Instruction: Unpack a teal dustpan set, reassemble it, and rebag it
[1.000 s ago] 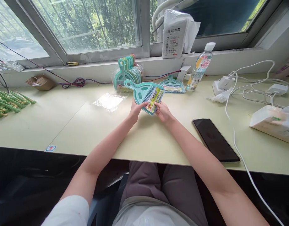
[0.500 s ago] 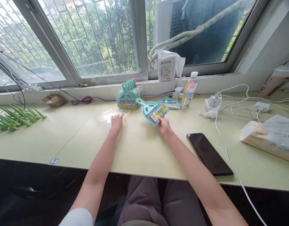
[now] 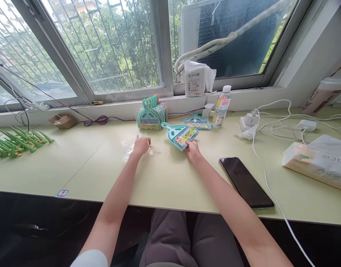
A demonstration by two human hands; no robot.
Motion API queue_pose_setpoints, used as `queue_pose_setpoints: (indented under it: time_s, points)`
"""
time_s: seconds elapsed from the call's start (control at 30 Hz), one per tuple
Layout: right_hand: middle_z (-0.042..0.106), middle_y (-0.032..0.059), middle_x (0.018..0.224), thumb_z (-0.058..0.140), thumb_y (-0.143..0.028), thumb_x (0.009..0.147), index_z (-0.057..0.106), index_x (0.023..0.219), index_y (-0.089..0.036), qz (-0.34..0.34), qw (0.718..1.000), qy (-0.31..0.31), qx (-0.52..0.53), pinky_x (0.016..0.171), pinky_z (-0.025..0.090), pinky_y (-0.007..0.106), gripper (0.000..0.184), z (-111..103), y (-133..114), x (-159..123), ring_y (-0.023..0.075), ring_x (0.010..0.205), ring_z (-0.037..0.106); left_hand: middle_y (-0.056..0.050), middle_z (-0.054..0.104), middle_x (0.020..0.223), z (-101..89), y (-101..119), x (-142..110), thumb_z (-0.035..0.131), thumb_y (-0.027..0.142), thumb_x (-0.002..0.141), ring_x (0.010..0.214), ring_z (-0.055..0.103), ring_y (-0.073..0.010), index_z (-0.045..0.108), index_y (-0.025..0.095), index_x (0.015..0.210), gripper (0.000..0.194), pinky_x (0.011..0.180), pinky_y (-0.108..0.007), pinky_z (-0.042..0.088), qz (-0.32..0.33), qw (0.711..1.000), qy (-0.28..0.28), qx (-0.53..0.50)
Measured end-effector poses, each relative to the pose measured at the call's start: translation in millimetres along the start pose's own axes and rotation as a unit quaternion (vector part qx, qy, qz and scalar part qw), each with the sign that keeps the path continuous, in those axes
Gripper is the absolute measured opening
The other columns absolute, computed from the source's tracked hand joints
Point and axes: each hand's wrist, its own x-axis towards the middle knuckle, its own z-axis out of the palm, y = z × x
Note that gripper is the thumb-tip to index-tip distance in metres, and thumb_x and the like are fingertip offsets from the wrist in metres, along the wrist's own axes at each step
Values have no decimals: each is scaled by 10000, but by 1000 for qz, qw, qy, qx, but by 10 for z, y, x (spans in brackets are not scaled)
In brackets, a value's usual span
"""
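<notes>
My right hand [image 3: 192, 150] pinches the near edge of a teal mini dustpan-and-brush set [image 3: 179, 135] with a yellow label, held just above the pale green table [image 3: 173, 174]. My left hand [image 3: 141, 145] is closed on a clear plastic bag [image 3: 131, 149] lying on the table, left of the set. Behind them a row of bagged dustpan sets [image 3: 152, 114] stands against the window ledge, and one more teal set [image 3: 197, 121] lies flat to the right of it.
A black phone [image 3: 246, 182] lies near the table's front edge at right. A drink bottle [image 3: 222, 106], chargers with white cables [image 3: 273, 124], and a tissue pack [image 3: 317, 160] fill the right side. Green stick-like items [image 3: 17, 141] and a small box [image 3: 61, 120] sit at left.
My left hand let go of the dustpan set, reached left to the clear plastic bag and closed on it, pulling it nearer. My right hand kept the set. The view tilted up.
</notes>
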Motion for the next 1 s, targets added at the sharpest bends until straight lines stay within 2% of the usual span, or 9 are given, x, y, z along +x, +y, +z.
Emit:
queue_pose_setpoints:
  time_s: [0.17, 0.27, 0.37, 0.47, 0.53, 0.6, 0.7, 0.8, 1.0]
  points:
    - [692, 26, 881, 528, -58, 828, 553, 876, -173, -8, 999, 29, -15, 700, 594, 267, 127, -9, -15, 3, 130, 770, 675, -29, 624, 1219, 49, 287, -79, 444, 225, 835, 1076, 590, -213, 703, 306, 1107, 384, 990, -345, 429, 141, 981, -83, -99]
    - [689, 24, 901, 538, -79, 821, 556, 886, -179, -39, 998, 22, -41, 700, 593, 276, 120, -16, -21, 15, 136, 773, 673, -32, 624, 1230, 37, 385, -94, 487, 266, 808, 1074, 589, -216, 729, 288, 1069, 357, 941, -318, 459, 200, 954, -133, -176]
    - [694, 26, 917, 538, -98, 817, 560, 890, -182, -62, 997, -7, -55, 704, 590, 279, 113, -19, -31, 27, 143, 791, 673, -47, 648, 1153, 25, 338, -71, 481, 143, 740, 1051, 593, -218, 751, 242, 938, 349, 932, -327, 464, 242, 945, -142, -168]
    - [700, 39, 926, 536, -107, 815, 567, 892, -176, -58, 996, -33, -67, 693, 589, 291, 108, -14, -20, 32, 154, 793, 676, -91, 617, 1168, 54, 176, -43, 445, 25, 692, 1117, 553, -255, 699, 204, 995, 434, 965, -389, 432, 198, 979, -44, -37]
    - [701, 48, 924, 529, -100, 813, 571, 896, -170, -48, 995, -41, -80, 678, 588, 295, 117, -5, 12, 33, 158, 782, 677, -134, 530, 1310, 82, 60, -31, 447, 19, 716, 1237, 467, -292, 613, 178, 1169, 508, 1001, -433, 392, 129, 990, 32, 53]
    - [703, 50, 913, 530, -93, 803, 574, 897, -170, -37, 993, -48, -102, 656, 586, 290, 130, 8, 67, 35, 158, 766, 678, -170, 444, 1408, 98, -27, -20, 449, 67, 775, 1298, 410, -313, 520, 147, 1287, 524, 1019, -451, 365, 56, 991, 63, 105]
    - [709, 44, 896, 551, -96, 775, 582, 898, -177, -19, 984, -73, -162, 628, 582, 288, 151, 33, 164, 51, 162, 746, 679, -180, 572, 1262, 85, -85, 7, 411, 163, 854, 1153, 543, -303, 579, 132, 1205, 390, 945, -418, 414, -5, 992, 8, 126]
    - [709, 46, 901, 546, -98, 771, 582, 910, -178, -3, 970, -80, -228, 630, 583, 310, 164, 43, 215, 89, 169, 734, 678, -145, 670, 1043, 45, -87, 31, 417, 239, 871, 980, 626, -277, 673, 160, 1015, 305, 830, -361, 456, -5, 991, -46, 128]
    - [702, 93, 947, 508, -99, 794, 584, 940, -153, -5, 957, -34, -287, 671, 578, 340, 174, -46, 115, 219, 178, 732, 675, -169, 684, 963, -9, -43, 38, 407, 172, 856, 930, 643, -281, 721, 139, 931, 325, 787, -348, 451, -32, 988, -41, 145]
